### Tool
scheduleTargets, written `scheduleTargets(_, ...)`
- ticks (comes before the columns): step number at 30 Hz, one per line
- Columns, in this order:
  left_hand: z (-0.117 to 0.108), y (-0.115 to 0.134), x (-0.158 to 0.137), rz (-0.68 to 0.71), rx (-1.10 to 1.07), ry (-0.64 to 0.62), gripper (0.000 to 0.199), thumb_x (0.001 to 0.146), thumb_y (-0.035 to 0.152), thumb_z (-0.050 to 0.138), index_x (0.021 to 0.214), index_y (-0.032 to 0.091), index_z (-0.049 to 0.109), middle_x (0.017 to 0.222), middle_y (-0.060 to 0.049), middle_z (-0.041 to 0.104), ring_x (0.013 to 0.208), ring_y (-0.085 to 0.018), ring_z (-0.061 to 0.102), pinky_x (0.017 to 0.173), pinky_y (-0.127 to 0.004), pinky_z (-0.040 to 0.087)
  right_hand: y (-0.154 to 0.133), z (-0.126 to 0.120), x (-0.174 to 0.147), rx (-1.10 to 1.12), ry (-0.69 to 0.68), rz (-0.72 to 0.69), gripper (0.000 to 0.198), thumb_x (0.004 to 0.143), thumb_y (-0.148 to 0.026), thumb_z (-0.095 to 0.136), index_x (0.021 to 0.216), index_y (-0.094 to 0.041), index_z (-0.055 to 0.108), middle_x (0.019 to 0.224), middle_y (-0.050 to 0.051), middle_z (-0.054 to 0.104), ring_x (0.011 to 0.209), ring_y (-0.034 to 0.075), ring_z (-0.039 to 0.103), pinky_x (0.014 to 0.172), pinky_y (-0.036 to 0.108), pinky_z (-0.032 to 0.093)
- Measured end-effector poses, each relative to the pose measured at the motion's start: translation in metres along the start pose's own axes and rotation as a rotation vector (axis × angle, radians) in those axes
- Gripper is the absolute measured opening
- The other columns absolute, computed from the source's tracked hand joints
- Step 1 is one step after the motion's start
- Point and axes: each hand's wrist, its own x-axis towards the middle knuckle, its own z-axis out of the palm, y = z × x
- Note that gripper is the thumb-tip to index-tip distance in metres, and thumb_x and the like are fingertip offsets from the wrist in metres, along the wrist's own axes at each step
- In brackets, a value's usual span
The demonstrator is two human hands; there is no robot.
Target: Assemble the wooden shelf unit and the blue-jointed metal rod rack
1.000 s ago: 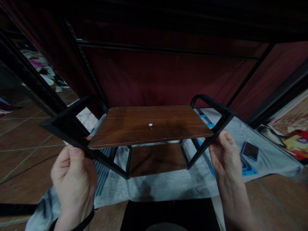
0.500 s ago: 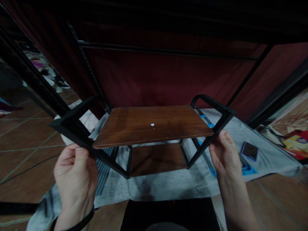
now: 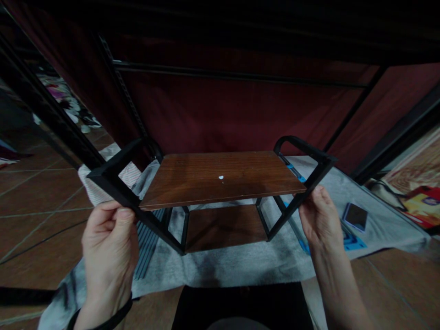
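Well, gray cloth (image 3: 240, 271) lies beneath the two-tier rack (image 3: 206, 182); at the rack's left, the left hand (image 3: 110, 247) pinches its black frame (image 3: 117, 190); at its right, the right hand (image 3: 321, 221), partly hidden, grips likewise; rightward of the rack lies a phone (image 3: 355, 216).

Ok so my upper board (image 3: 230, 181) is brown with darker wood grain and a tiny white mark (image 3: 221, 177), lower board (image 3: 227, 228) darker brown. Frames at 9 (image 3: 118, 191) and 3 o'clock (image 3: 319, 176) are black. Grey cloth (image 3: 233, 268) at 6, pale pinkish-striped cloth (image 3: 96, 190) around 9, blue pieces (image 3: 354, 244) at 4, maroon curtain (image 3: 240, 114) at 12.
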Motion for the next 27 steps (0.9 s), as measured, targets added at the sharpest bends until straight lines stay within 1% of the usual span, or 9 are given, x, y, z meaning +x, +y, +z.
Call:
scheduleTargets(5, 0.002, 0.000, 0.001, -0.027, 0.010, 0.005, 0.027, 0.066, 0.030, 0.086, 0.084, 0.020, 0.068, 0.072, 0.003, 0.058, 0.066, -0.009, 0.051, 0.066, -0.021, 0.048, 0.000, 0.000, -0.001, 0.013, -0.027, 0.027, 0.026, 0.073, -0.037, 0.084, 0.075, -0.022, 0.063, 0.073, -0.006, 0.062, 0.068, 0.010, 0.059, 0.073, 0.025, 0.050)
scheduleTargets(11, 0.003, -0.004, -0.001, 0.047, -0.010, 0.056, 0.024, 0.068, 0.029, 0.085, 0.081, 0.018, 0.068, 0.070, 0.004, 0.056, 0.062, -0.007, 0.048, 0.063, -0.019, 0.045, 0.000, 0.002, -0.004, 0.073, -0.013, 0.043, 0.024, 0.071, -0.031, 0.086, 0.076, -0.021, 0.065, 0.075, -0.006, 0.064, 0.071, 0.009, 0.059, 0.074, 0.023, 0.049)
scheduleTargets(14, 0.003, -0.003, -0.001, 0.020, -0.024, 0.040, 0.024, 0.067, 0.028, 0.086, 0.080, 0.019, 0.067, 0.069, 0.003, 0.057, 0.063, -0.009, 0.048, 0.065, -0.021, 0.046, -0.002, 0.002, -0.004, 0.066, -0.009, 0.049, 0.024, 0.071, -0.030, 0.085, 0.075, -0.021, 0.063, 0.074, -0.006, 0.063, 0.069, 0.009, 0.059, 0.073, 0.025, 0.049)
scheduleTargets(17, 0.002, -0.001, -0.001, -0.001, -0.033, 0.045, 0.025, 0.067, 0.026, 0.085, 0.084, 0.018, 0.070, 0.072, 0.002, 0.060, 0.065, -0.009, 0.051, 0.068, -0.021, 0.047, -0.003, 0.000, -0.003, 0.058, -0.005, 0.068, 0.025, 0.072, -0.031, 0.085, 0.075, -0.020, 0.062, 0.075, -0.006, 0.062, 0.069, 0.009, 0.059, 0.072, 0.023, 0.049)
scheduleTargets(19, 0.001, -0.001, 0.001, 0.009, -0.039, 0.069, 0.025, 0.067, 0.024, 0.085, 0.085, 0.016, 0.070, 0.073, 0.002, 0.062, 0.066, -0.008, 0.053, 0.070, -0.021, 0.047, -0.004, -0.002, -0.001, 0.058, -0.020, 0.083, 0.027, 0.071, -0.031, 0.085, 0.074, -0.020, 0.061, 0.073, -0.006, 0.061, 0.069, 0.008, 0.058, 0.070, 0.020, 0.049)
scheduleTargets(22, -0.001, -0.002, 0.004, 0.009, -0.057, 0.075, 0.024, 0.063, 0.022, 0.086, 0.080, 0.015, 0.070, 0.070, 0.003, 0.061, 0.065, -0.008, 0.055, 0.071, -0.021, 0.047, -0.004, -0.005, 0.002, 0.033, -0.060, 0.090, 0.029, 0.071, -0.032, 0.086, 0.071, -0.019, 0.060, 0.072, -0.005, 0.058, 0.067, 0.007, 0.057, 0.068, 0.019, 0.050)
scheduleTargets(25, -0.002, -0.002, 0.005, -0.019, -0.075, 0.047, 0.025, 0.062, 0.025, 0.087, 0.077, 0.017, 0.069, 0.068, 0.003, 0.061, 0.063, -0.009, 0.053, 0.068, -0.022, 0.047, -0.005, -0.008, 0.007, -0.015, -0.078, 0.081, 0.030, 0.071, -0.035, 0.085, 0.069, -0.020, 0.059, 0.072, -0.004, 0.059, 0.067, 0.009, 0.057, 0.066, 0.021, 0.050)
scheduleTargets(27, -0.002, -0.001, 0.004, -0.048, -0.085, 0.037, 0.025, 0.062, 0.028, 0.088, 0.077, 0.018, 0.069, 0.069, 0.003, 0.061, 0.065, -0.010, 0.053, 0.070, -0.023, 0.048, -0.006, -0.009, 0.008, -0.038, -0.070, 0.075, 0.029, 0.072, -0.036, 0.084, 0.069, -0.020, 0.060, 0.073, -0.004, 0.060, 0.067, 0.010, 0.056, 0.065, 0.022, 0.049)
